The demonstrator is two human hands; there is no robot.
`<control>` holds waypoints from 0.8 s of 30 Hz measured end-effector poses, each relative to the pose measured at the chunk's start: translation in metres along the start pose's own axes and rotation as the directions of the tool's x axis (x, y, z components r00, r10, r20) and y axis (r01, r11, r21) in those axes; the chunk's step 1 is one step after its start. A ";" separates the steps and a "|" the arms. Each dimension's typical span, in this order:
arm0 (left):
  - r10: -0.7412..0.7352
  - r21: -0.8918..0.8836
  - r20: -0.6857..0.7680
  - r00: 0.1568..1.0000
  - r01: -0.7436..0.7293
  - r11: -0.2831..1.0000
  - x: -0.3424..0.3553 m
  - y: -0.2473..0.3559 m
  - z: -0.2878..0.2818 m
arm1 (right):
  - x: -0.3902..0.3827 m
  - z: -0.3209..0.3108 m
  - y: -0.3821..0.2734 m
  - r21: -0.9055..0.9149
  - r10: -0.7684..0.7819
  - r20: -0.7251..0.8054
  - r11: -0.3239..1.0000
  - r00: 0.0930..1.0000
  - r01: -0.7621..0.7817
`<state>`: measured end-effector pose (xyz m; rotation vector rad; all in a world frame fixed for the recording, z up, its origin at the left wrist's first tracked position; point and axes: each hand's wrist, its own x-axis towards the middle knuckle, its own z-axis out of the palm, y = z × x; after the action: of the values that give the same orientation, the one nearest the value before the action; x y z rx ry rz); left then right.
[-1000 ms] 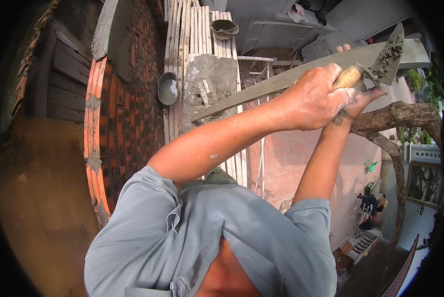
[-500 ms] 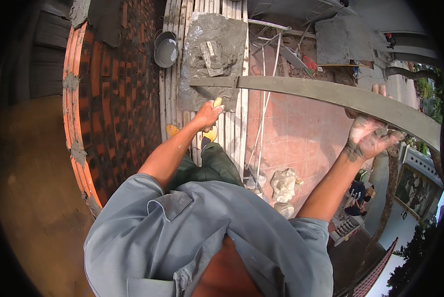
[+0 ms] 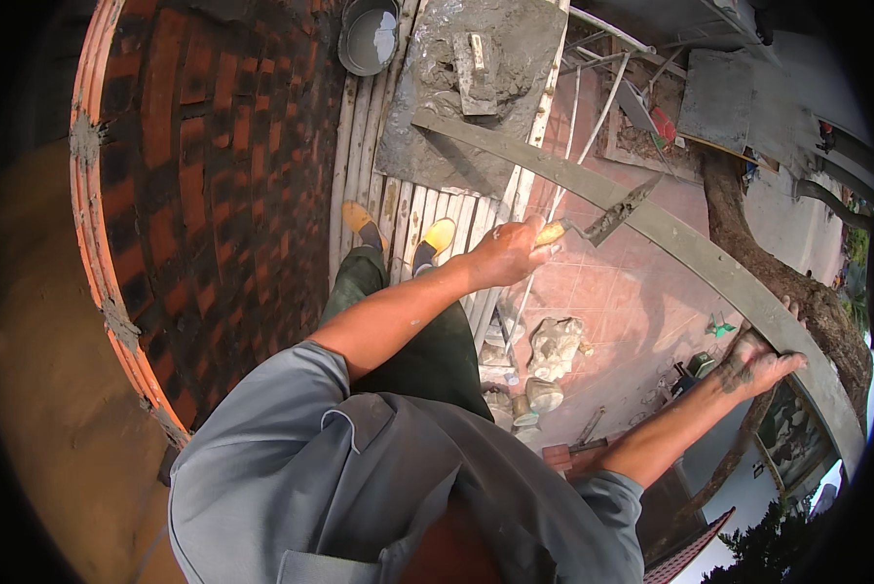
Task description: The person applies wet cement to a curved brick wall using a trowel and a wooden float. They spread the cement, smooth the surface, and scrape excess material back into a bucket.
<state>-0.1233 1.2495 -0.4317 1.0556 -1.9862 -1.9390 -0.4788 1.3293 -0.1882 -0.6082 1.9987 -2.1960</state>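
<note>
My left hand (image 3: pixel 505 257) grips the yellow handle of a pointed trowel (image 3: pixel 620 214), whose blade carries grey mortar and lies against the long straightedge. My right hand (image 3: pixel 760 364) holds this grey, mortar-smeared straightedge (image 3: pixel 695 237) near its right end, thumb in front and fingers mostly hidden behind it. The bar's far end reaches over a mortar-covered board (image 3: pixel 427 161). On the wet mortar rests a plastering float (image 3: pixel 476 76).
At left rises a brick wall (image 3: pixel 198 185) with an orange edge and grey mortar patches. A bucket (image 3: pixel 369 37) stands by the board on pole planking (image 3: pixel 359 146), beneath my yellow-toed shoes (image 3: pixel 439 237). Below are white scaffold bars (image 3: pixel 607 109), reddish tiles (image 3: pixel 602 292), pale rocks (image 3: pixel 557 348) and a tree trunk (image 3: pixel 734 214).
The trowel in my left hand has moved right, from beside the board to midway along the straightedge. The straightedge now slopes down more steeply to the right, and my right hand is lower.
</note>
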 end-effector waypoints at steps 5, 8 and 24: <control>-0.324 0.081 -0.126 0.938 0.335 0.939 0.035 -0.190 -0.031 | 0.027 -0.011 0.025 -0.302 -0.084 -0.171 0.953 0.982 0.028; -0.484 0.100 -0.212 0.849 0.511 0.854 0.058 -0.292 -0.043 | 0.034 -0.014 0.044 -0.417 -0.145 -0.232 0.908 0.962 0.036; -0.559 -0.190 -0.484 0.674 0.542 0.818 0.067 -0.499 -0.110 | 0.088 -0.090 0.025 -0.613 -0.313 -0.303 0.787 0.900 0.068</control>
<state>0.0705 1.1697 -0.9026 2.1047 -1.4159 -1.6135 -0.5965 1.3796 -0.1984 -0.4638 3.0140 -1.8703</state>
